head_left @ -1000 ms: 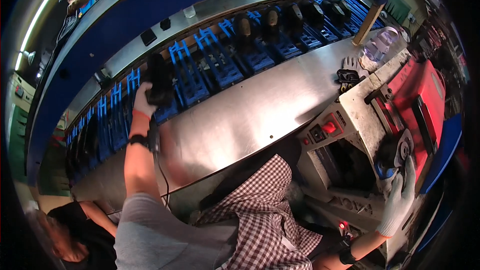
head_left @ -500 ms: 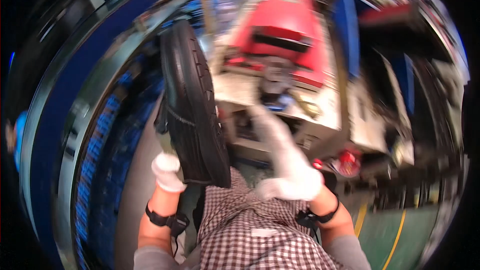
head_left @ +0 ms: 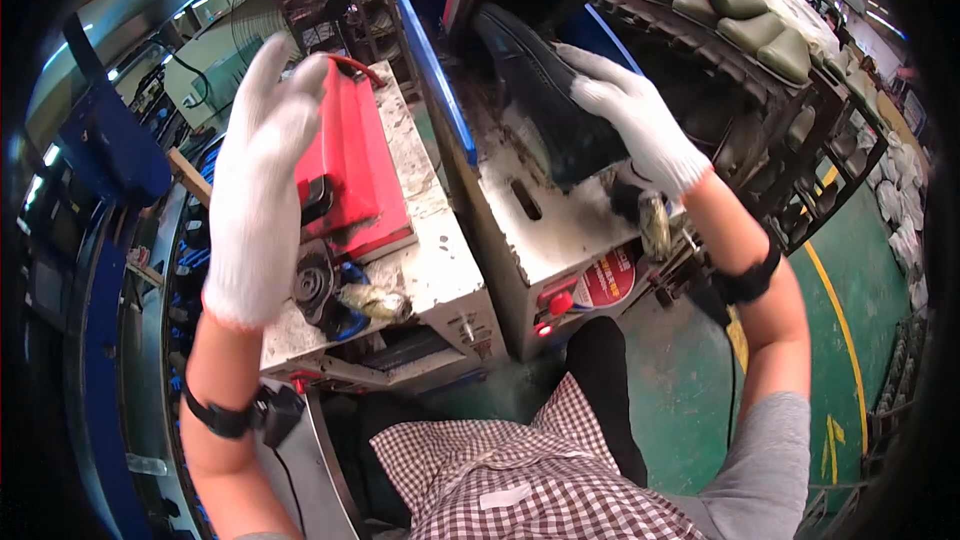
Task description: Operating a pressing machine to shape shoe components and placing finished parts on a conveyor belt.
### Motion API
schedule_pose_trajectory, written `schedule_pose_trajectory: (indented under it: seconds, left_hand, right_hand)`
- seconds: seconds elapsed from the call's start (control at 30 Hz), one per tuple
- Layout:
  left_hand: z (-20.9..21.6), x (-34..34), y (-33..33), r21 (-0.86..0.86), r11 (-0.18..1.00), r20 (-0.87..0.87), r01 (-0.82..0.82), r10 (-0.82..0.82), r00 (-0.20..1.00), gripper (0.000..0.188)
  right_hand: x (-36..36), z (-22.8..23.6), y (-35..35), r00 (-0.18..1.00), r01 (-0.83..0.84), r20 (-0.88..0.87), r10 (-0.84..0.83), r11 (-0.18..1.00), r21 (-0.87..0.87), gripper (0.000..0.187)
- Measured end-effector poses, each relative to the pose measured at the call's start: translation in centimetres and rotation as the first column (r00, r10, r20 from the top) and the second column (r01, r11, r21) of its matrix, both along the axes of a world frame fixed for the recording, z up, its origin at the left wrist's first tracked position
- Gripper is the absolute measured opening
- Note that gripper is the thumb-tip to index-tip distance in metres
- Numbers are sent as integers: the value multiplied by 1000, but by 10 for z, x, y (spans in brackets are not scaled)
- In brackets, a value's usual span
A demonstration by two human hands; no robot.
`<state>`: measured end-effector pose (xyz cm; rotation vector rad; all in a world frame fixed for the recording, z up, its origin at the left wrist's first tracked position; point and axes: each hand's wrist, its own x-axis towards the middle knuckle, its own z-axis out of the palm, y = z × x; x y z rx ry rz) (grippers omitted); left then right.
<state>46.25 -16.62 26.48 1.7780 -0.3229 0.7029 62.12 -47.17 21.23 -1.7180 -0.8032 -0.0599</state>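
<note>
Both my hands wear white knitted gloves. My right hand [head_left: 640, 125] grips a black shoe [head_left: 545, 100] along its side, with the thumb and some fingertips hidden behind it. The shoe slants, toe end away from me, over the white-topped right-hand machine [head_left: 550, 235], at the mouth of its blue-sided bay. Raised on the left, my left hand [head_left: 262, 180] has its fingers stretched and apart and holds nothing. Behind that hand is the red cover [head_left: 350, 155] of a second white-topped machine [head_left: 430, 230].
A rack at the right carries several olive-green shoe lasts [head_left: 735, 5]. A red button [head_left: 560, 302] and a round red label [head_left: 608, 278] are on the right machine's front. Small wrapped bundles [head_left: 375, 302] lie near the machine edges. Blue rails [head_left: 97, 310] run along the left.
The shoe has passed from my left hand to my right and moved over the right machine. My left hand has risen, emptied. The view has swung right.
</note>
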Motion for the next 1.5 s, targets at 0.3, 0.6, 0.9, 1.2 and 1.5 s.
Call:
schedule_pose_trajectory:
  seconds: [0.3, 0.6, 0.9, 1.2, 1.5]
  left_hand:
    - [91, 176, -38, 218, 976, 177, -16, -24, 984, 67]
    - [156, 214, -85, 536, 830, 190, -153, 58, 980, 64]
    - [145, 256, -74, 938, 149, 274, -313, 238, 932, 40]
    - [-58, 168, -152, 642, 649, 120, -409, 442, 889, 63]
    - [-179, 191, -174, 742, 577, -46, -341, 551, 833, 80]
  right_hand:
    - [159, -27, 35, 891, 415, 452, -46, 487, -768, 78]
    - [160, -35, 32, 979, 190, 204, 2, 356, -915, 94]
    - [38, 0, -35, 828, 350, 561, -14, 794, -497, 48]
    - [-97, -94, -64, 714, 448, 693, -99, 825, -344, 31]
    - [-61, -147, -98, 480, 412, 871, -106, 904, -117, 28]
